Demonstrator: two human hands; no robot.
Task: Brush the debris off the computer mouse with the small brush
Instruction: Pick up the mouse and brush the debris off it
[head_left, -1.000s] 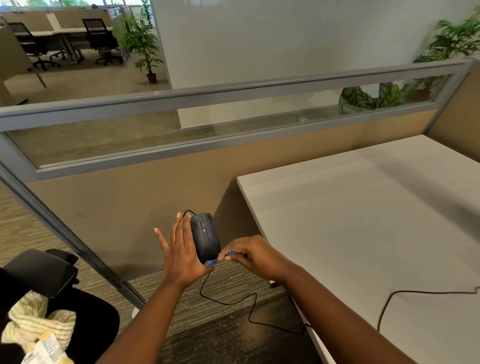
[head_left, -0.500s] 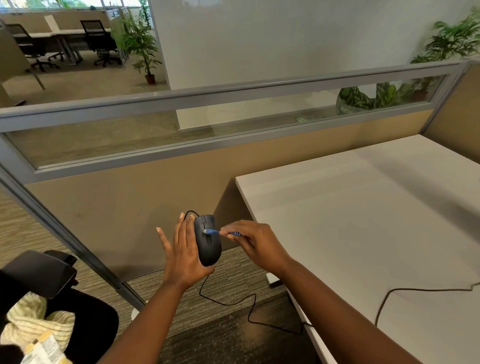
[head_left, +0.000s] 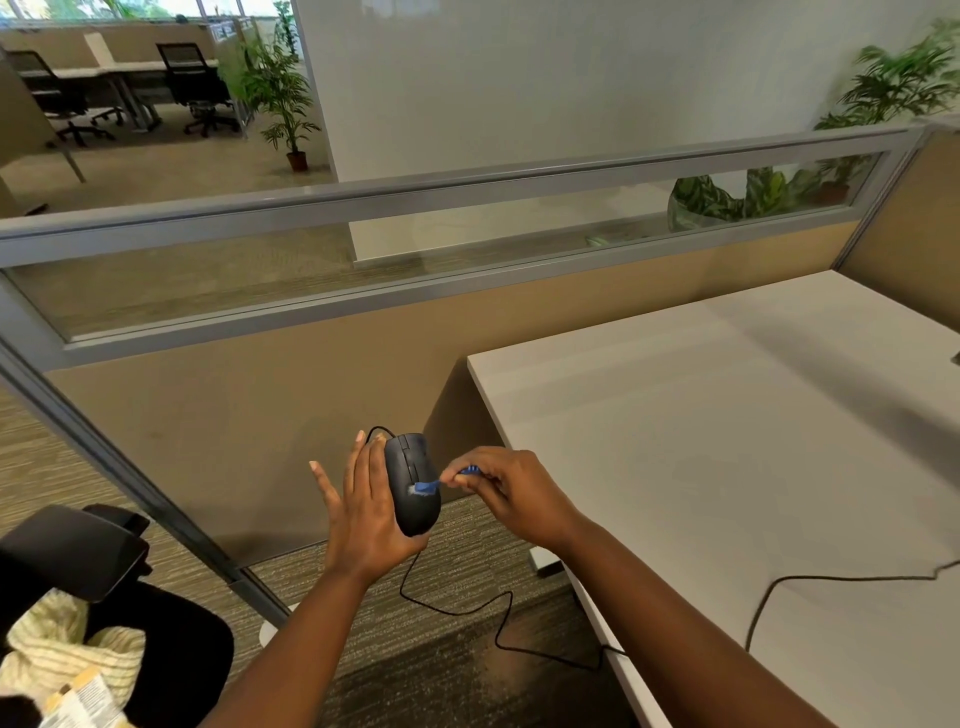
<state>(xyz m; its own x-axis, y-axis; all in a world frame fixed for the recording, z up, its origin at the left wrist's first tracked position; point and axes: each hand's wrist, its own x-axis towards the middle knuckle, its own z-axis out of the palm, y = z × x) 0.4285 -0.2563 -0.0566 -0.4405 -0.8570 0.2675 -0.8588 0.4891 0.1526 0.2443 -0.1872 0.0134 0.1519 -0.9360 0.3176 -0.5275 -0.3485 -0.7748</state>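
Note:
A black wired computer mouse (head_left: 410, 465) stands upright in the air, left of the desk's corner. My left hand (head_left: 358, 514) holds it from behind, with the fingers straight along its back and the thumb wrapped under its lower end. My right hand (head_left: 511, 493) pinches a small blue brush (head_left: 430, 485). Its whitish bristles lie on the middle of the mouse's top shell. The mouse cable (head_left: 467, 608) hangs down in a loop over the carpet and runs up onto the desk.
A white desk (head_left: 727, 441) fills the right side, with the cable trailing across it. A tan cubicle partition (head_left: 260, 415) with a glass strip stands just beyond the hands. A black office chair (head_left: 78, 551) holding a striped cloth sits at the lower left.
The brush went from the mouse's lower end up to the wheel end, and now lies at the middle of the shell. My left hand kept the mouse nearly still.

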